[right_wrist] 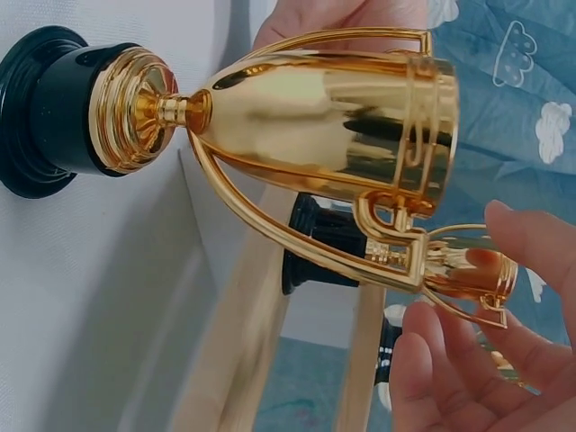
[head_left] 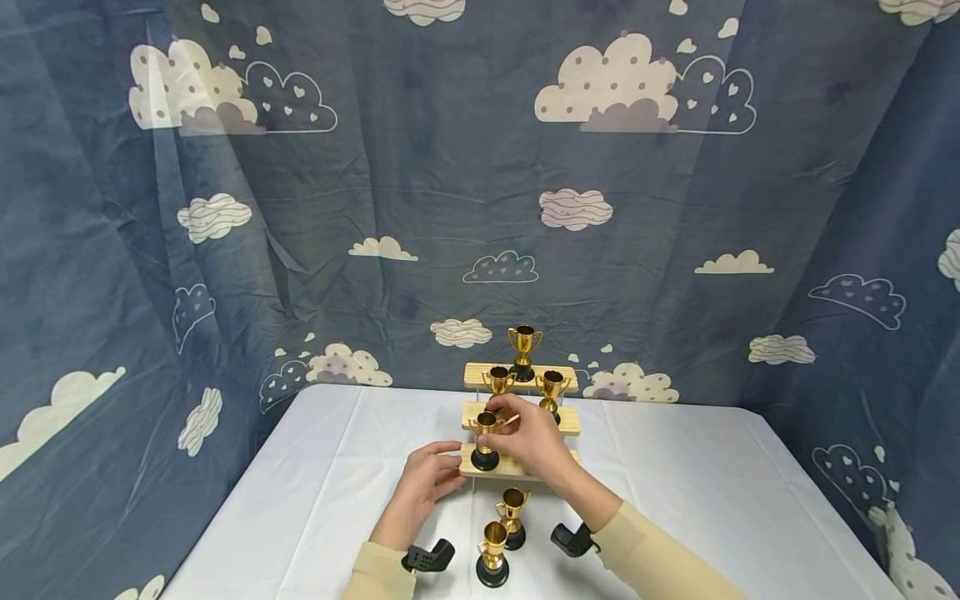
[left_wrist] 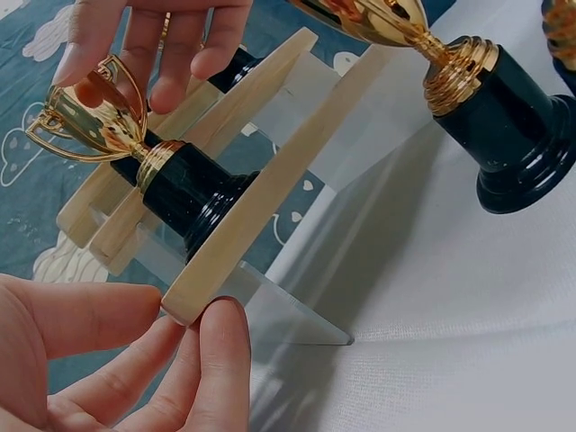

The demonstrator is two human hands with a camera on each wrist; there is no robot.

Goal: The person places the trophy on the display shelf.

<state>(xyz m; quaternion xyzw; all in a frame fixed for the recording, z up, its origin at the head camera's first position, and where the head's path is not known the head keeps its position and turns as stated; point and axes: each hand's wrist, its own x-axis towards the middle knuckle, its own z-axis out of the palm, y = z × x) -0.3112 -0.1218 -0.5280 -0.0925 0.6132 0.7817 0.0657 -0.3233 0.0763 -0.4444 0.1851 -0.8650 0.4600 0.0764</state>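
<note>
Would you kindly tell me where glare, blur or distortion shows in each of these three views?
Head view: wide-angle bend curves the cloud-print backdrop, light is even, small trophies stay sharp. Left wrist view: the left hand's fingers at the wooden shelf's end are soft, and the near trophy is cut off at the frame's top. Right wrist view: bright glare streaks the gold cup; the wooden slats below blur.

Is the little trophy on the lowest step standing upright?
Upright: the trophy has its black base flat on the lowest wooden step, cup up, right hand at its rim.
</note>
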